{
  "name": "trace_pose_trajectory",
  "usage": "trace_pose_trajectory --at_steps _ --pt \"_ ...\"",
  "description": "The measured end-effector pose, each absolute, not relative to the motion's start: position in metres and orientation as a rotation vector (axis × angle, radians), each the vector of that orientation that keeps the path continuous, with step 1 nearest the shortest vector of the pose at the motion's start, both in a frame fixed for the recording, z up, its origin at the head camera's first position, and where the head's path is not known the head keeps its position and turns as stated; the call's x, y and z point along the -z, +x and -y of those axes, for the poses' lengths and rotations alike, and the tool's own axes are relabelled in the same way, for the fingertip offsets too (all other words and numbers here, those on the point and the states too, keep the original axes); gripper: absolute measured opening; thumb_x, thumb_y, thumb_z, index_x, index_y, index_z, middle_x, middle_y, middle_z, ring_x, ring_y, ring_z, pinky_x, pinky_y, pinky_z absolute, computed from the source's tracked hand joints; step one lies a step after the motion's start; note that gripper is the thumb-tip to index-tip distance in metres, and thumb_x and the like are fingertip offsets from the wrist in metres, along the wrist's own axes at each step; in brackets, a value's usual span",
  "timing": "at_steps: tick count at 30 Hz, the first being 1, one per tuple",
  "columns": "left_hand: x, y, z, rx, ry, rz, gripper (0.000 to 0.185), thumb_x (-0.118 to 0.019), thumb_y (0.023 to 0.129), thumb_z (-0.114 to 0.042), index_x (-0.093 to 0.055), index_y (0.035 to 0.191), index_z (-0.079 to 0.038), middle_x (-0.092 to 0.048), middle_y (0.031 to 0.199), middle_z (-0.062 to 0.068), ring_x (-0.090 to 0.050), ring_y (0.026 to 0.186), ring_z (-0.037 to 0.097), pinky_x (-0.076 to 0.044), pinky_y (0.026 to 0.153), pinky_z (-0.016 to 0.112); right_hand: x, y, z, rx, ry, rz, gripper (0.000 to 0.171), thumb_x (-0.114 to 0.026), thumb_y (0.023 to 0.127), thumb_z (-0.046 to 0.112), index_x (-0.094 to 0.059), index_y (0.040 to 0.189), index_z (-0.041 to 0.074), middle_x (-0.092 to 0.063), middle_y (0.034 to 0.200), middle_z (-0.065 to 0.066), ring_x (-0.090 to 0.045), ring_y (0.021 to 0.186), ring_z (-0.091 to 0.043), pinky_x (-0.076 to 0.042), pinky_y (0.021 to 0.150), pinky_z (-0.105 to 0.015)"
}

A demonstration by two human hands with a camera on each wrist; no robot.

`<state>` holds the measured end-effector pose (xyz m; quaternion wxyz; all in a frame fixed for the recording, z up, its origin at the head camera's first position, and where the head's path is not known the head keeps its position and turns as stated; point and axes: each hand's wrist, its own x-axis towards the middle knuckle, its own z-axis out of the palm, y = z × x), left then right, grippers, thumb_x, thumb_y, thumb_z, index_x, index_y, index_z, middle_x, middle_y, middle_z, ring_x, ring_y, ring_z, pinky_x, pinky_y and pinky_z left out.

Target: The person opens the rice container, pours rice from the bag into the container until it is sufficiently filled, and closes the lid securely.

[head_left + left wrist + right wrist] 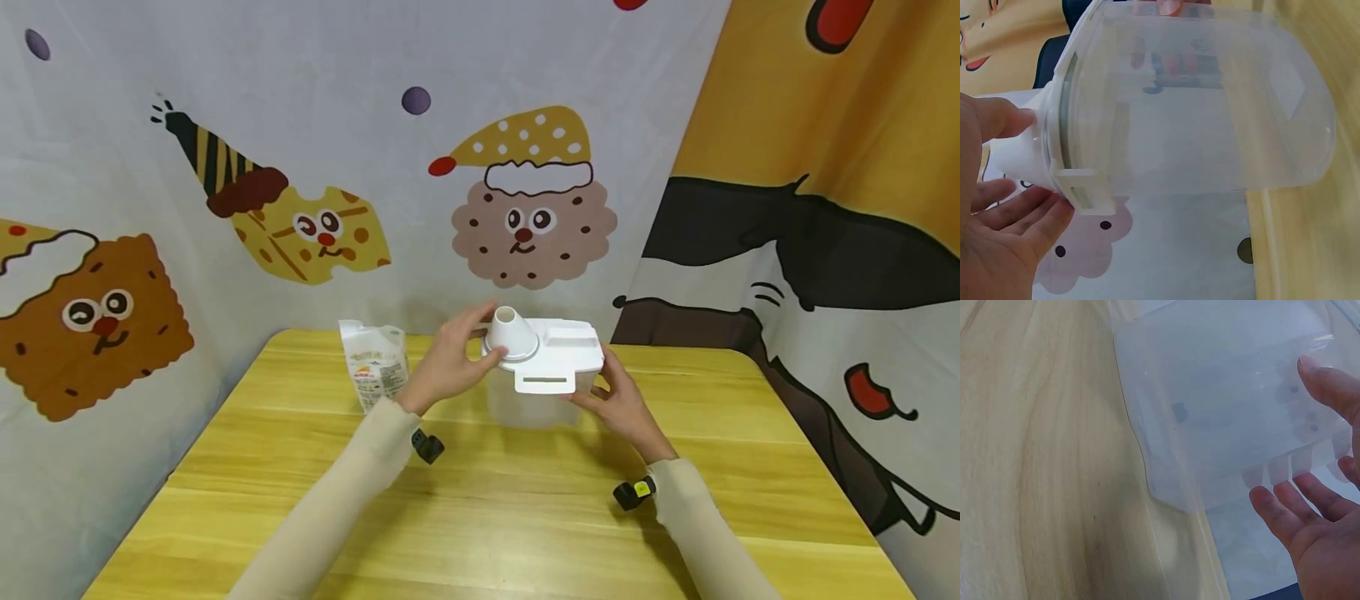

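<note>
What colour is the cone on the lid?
The cone is plain white, clearest in the head view.

Indoor nook, kind unclear: cartoon cloth (hatted biscuits) behind a wood-grain table.

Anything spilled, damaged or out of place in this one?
Nothing stands out. The clear container looks upright, its white lid in place; the printed bag stands to its left, and no spill or damage shows. I can't tell whether the front latch is fastened.
</note>
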<state>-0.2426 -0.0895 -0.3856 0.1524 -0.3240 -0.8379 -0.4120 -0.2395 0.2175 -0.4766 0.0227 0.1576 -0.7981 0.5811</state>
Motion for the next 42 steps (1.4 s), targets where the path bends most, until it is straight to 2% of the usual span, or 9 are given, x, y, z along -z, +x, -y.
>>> trace_pose_trajectory --at_steps 8,13,15,18,21,26,30,37,42 --pt "0.386 -0.241 0.087 1.249 -0.911 2.399 0.06 -0.074 0.094 -0.013 -0.049 0.148 -0.001 -0.06 0.138 0.015 -0.062 0.125 0.028 -0.054 0.106 0.033 0.475 -0.243 -0.222 -1.827 0.556 2.472 0.089 -0.08 0.089 0.012 -0.029 0.161 0.026 -0.036 0.164 -0.009 -0.033 0.152 -0.035 -0.044 0.112 -0.052" --pt "0.386 -0.235 0.086 1.238 -0.886 2.4 0.06 -0.076 0.093 -0.015 -0.05 0.145 -0.002 -0.063 0.133 0.015 -0.064 0.12 0.028 -0.056 0.103 0.037 0.474 -0.249 -0.225 -1.828 0.641 2.471 0.09 -0.078 0.089 0.004 -0.03 0.161 0.026 -0.037 0.163 -0.012 -0.034 0.15 -0.038 -0.051 0.105 -0.029" --pt "0.385 -0.232 0.085 1.236 -0.863 2.406 0.06 -0.077 0.092 -0.016 -0.051 0.144 -0.003 -0.063 0.131 0.013 -0.065 0.118 0.028 -0.057 0.101 0.036 0.474 -0.252 -0.226 -1.816 0.673 2.475 0.09 -0.078 0.088 0.002 -0.03 0.161 0.025 -0.038 0.163 -0.013 -0.036 0.149 -0.039 -0.051 0.101 -0.023" --pt "0.385 -0.226 0.084 1.224 -0.828 2.416 0.06 -0.079 0.091 -0.018 -0.052 0.143 -0.004 -0.064 0.129 0.011 -0.064 0.117 0.025 -0.057 0.099 0.032 0.473 -0.255 -0.228 -1.807 0.704 2.491 0.09 -0.077 0.087 -0.002 -0.031 0.161 0.021 -0.039 0.161 -0.015 -0.037 0.148 -0.042 -0.052 0.105 -0.035" --pt "0.384 -0.219 0.082 1.204 -0.799 2.42 0.06 -0.08 0.09 -0.02 -0.053 0.141 -0.005 -0.064 0.128 0.009 -0.064 0.117 0.022 -0.057 0.098 0.028 0.472 -0.258 -0.23 -1.81 0.742 2.516 0.091 -0.076 0.087 -0.005 -0.03 0.161 0.019 -0.038 0.161 -0.017 -0.038 0.147 -0.044 -0.053 0.104 -0.037" --pt "0.384 -0.209 0.079 1.19 -0.772 2.399 0.058 -0.081 0.089 -0.023 -0.055 0.138 -0.006 -0.064 0.126 0.007 -0.064 0.114 0.02 -0.059 0.094 0.027 0.467 -0.262 -0.234 -1.855 0.827 2.539 0.092 -0.074 0.088 -0.006 -0.027 0.162 0.019 -0.031 0.165 -0.016 -0.033 0.149 -0.044 -0.051 0.1 -0.021" --pt "0.385 -0.205 0.075 1.175 -0.773 2.359 0.058 -0.082 0.088 -0.023 -0.056 0.135 -0.004 -0.064 0.123 0.008 -0.065 0.112 0.021 -0.06 0.091 0.028 0.465 -0.263 -0.237 -1.838 0.834 2.579 0.092 -0.072 0.09 -0.006 -0.025 0.164 0.022 -0.028 0.167 -0.015 -0.031 0.15 -0.044 -0.051 0.105 -0.027" --pt "0.385 -0.206 0.075 1.174 -0.759 2.349 0.058 -0.083 0.087 -0.025 -0.058 0.134 -0.004 -0.064 0.124 0.009 -0.063 0.113 0.025 -0.059 0.093 0.034 0.464 -0.255 -0.236 -1.769 0.737 2.633 0.091 -0.077 0.09 0.004 -0.027 0.163 0.024 -0.034 0.165 -0.011 -0.037 0.148 -0.041 -0.042 0.113 -0.06" --pt "0.383 -0.212 0.081 1.169 -0.775 2.377 0.064 -0.083 0.087 -0.027 -0.056 0.14 -0.004 -0.063 0.131 0.011 -0.061 0.12 0.028 -0.056 0.1 0.045 0.464 -0.242 -0.228 -1.707 0.652 2.641 0.092 -0.082 0.088 0.015 -0.028 0.162 0.023 -0.039 0.16 -0.012 -0.038 0.147 -0.039 -0.032 0.119 -0.065"
